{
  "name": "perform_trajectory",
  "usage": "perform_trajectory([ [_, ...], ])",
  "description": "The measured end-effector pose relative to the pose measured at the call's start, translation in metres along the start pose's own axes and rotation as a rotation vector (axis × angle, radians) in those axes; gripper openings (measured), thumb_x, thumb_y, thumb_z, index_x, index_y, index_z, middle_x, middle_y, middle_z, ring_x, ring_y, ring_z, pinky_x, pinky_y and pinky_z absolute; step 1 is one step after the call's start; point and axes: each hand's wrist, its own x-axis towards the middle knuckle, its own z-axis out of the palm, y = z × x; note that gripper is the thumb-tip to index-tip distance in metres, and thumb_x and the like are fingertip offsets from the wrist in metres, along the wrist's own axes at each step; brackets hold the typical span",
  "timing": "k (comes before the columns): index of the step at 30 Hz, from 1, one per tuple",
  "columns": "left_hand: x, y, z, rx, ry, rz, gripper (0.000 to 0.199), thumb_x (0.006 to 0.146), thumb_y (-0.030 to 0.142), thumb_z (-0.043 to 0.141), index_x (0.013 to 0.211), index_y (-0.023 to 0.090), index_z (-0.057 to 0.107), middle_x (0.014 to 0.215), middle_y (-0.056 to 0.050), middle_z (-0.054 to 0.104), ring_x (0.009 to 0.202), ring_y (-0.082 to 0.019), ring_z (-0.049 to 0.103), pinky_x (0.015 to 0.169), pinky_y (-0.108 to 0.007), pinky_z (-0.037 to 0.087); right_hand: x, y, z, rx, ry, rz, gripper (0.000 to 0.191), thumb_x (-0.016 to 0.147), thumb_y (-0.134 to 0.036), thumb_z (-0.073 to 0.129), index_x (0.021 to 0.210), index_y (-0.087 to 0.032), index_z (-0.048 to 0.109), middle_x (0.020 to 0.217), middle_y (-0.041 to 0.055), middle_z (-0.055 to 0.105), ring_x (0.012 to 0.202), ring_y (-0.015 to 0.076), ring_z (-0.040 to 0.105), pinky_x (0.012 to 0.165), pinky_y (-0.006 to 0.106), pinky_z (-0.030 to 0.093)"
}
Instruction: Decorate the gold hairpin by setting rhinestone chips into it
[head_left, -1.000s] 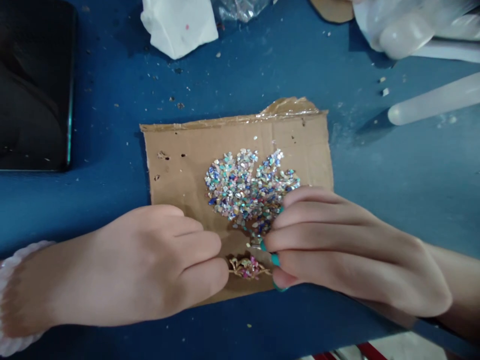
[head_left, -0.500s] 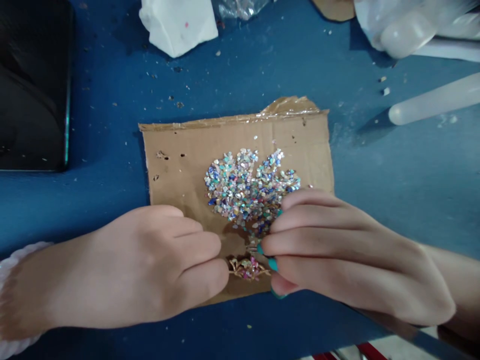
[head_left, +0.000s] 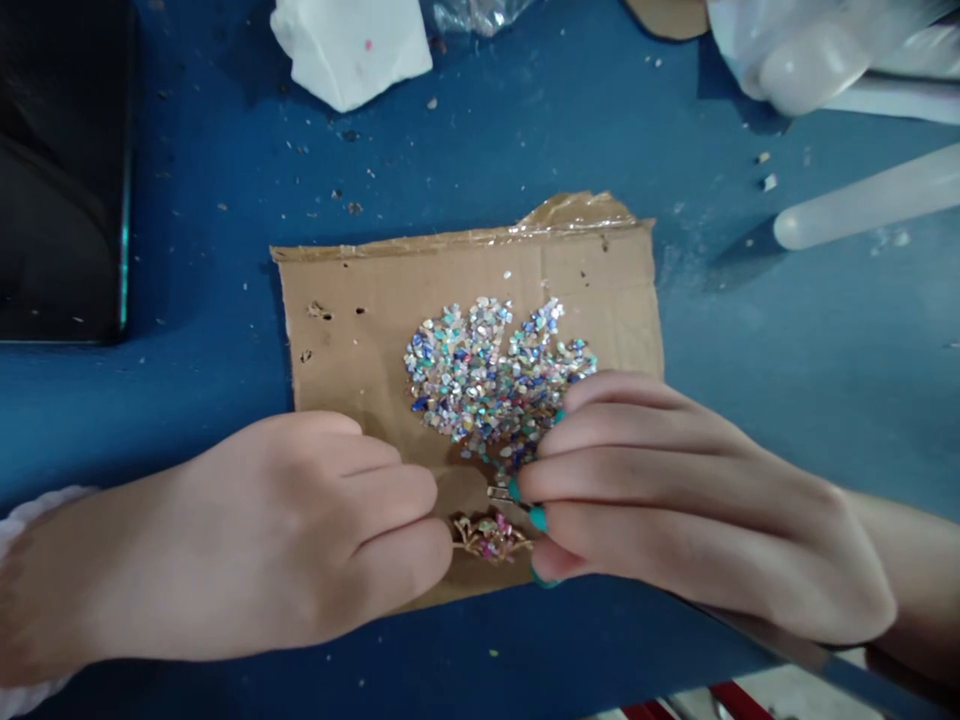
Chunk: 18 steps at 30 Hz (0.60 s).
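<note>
A small gold-coloured jewellery piece [head_left: 491, 538] with pink and pale stones spans the gap between my hands, over the lower part of a cardboard sheet [head_left: 345, 360]. My left hand [head_left: 322, 540] is closed round its left end, thumb hidden. My right hand [head_left: 660, 500], with green nails, is pinched at the right end. From under its fingertips pokes a thin two-pronged metal tip [head_left: 498, 493]; the rest of that tool is covered. Just beyond my fingers lies a spread pile of tiny multicoloured shiny chips [head_left: 487, 370] on the cardboard.
On the blue table [head_left: 225, 180], a black flat device [head_left: 60, 180] lies at left. Folded white tissue [head_left: 352, 50] and clear plastic [head_left: 484, 12] are at the back. A whitish rod [head_left: 862, 200] and a plastic bag [head_left: 810, 60] lie at right, with crumbs scattered about.
The whole view has shifted slightly, with things appearing a little further left. My right hand has moved slightly closer to my left; both keep their hold on the jewellery piece.
</note>
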Motion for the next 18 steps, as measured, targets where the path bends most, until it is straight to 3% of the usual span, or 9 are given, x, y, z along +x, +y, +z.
perform_trajectory([
  [9,0.0,-0.001,0.002,0.007,0.006,0.002,0.029,0.098,0.014,0.033,0.083,0.019,0.057,0.067,0.002,0.052,0.055,-0.017,0.041,0.05,-0.036,0.028,-0.001,-0.001,0.0,0.029,0.005,-0.005,0.014,0.093,-0.02,0.05,0.081,-0.02,0.058,0.08,-0.0018,0.069,0.077,0.0106,0.062,0.08,0.026,0.051],
  [14,0.0,0.0,0.002,0.02,0.015,0.0,0.032,0.098,0.013,0.03,0.082,0.02,0.056,0.068,0.002,0.054,0.057,-0.017,0.044,0.051,-0.035,0.03,-0.001,-0.006,-0.007,0.036,-0.085,0.091,0.013,0.093,-0.017,0.05,0.086,-0.023,0.059,0.084,-0.0027,0.07,0.083,0.0113,0.065,0.087,0.028,0.052],
  [18,0.0,0.001,0.002,0.008,0.021,-0.022,0.031,0.099,0.016,0.032,0.078,0.021,0.055,0.068,0.002,0.055,0.056,-0.017,0.045,0.052,-0.034,0.031,-0.005,-0.008,-0.009,0.067,-0.129,0.115,0.02,0.095,-0.02,0.045,0.085,-0.025,0.061,0.084,-0.0025,0.07,0.081,0.0119,0.067,0.084,0.029,0.055],
])
